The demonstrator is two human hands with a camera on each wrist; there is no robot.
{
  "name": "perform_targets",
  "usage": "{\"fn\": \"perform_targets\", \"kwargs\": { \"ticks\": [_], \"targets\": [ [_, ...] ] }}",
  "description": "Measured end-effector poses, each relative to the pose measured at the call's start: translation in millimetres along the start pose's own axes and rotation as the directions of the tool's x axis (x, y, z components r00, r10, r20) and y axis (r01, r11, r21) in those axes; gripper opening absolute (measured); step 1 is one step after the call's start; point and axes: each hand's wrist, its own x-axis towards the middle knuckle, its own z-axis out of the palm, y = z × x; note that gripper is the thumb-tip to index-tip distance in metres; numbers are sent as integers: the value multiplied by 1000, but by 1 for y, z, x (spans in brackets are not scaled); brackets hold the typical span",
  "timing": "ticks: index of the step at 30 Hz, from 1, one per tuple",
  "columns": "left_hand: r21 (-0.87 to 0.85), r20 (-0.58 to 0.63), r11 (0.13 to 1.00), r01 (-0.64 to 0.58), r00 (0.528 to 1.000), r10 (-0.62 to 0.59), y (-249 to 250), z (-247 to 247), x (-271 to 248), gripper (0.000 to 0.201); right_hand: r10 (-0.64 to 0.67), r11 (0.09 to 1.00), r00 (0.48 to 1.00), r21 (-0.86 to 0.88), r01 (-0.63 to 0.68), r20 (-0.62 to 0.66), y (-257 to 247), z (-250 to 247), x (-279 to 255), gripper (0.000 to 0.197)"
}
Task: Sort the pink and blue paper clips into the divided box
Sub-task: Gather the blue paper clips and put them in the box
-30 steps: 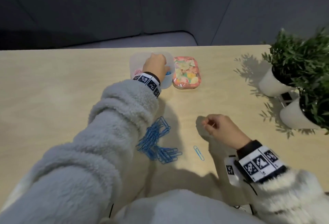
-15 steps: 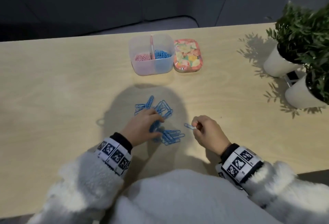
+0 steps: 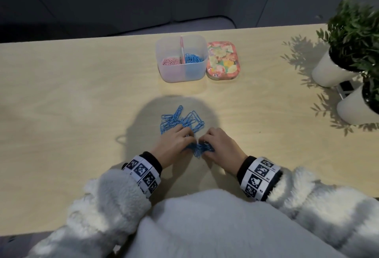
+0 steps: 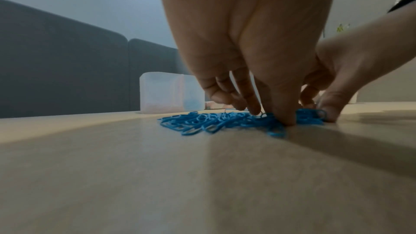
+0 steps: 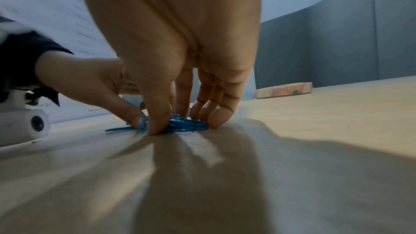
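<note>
Head view: blue clip heap [image 3: 180, 121] mid-table [image 3: 61, 104]

Bare table [image 3: 82, 104] fills the left of the frame. The box [image 3: 181, 72] and tin [image 3: 222, 63] stand touching at upper centre. Two plant pots [image 3: 328, 73] block the right edge. Open tabletop separates the clip pile [image 3: 180, 120] from the box.

Left hand [image 3: 176, 141] and right hand [image 3: 220, 144] side by side, fingertips down, fingers curled, pinching.
</note>
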Motion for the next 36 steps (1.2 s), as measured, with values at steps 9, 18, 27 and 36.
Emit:
{"fn": "perform_targets", "kwargs": {
  "ticks": [9, 18, 27, 36],
  "targets": [
    [-80, 127, 990, 117, 986, -106, 5, -1, 15, 19, -106, 953, 993, -288, 88, -49, 11, 7, 3, 22],
    [-87, 205, 984, 158, 969, -138, 4, -4, 22, 14, 80, 994, 997, 77, -79, -12, 38, -32, 25, 11],
    [-271, 161, 942, 198, 974, -159, -1, -6, 24, 15, 203, 914, 955, 392, -106, -216, 7, -138, 114, 32],
    [-466, -60, 855, 229, 956, -288, -28, -46, 58, 11, 312, 931, 932, 257, -261, -186, -21, -165, 191, 28]
  ]
}}
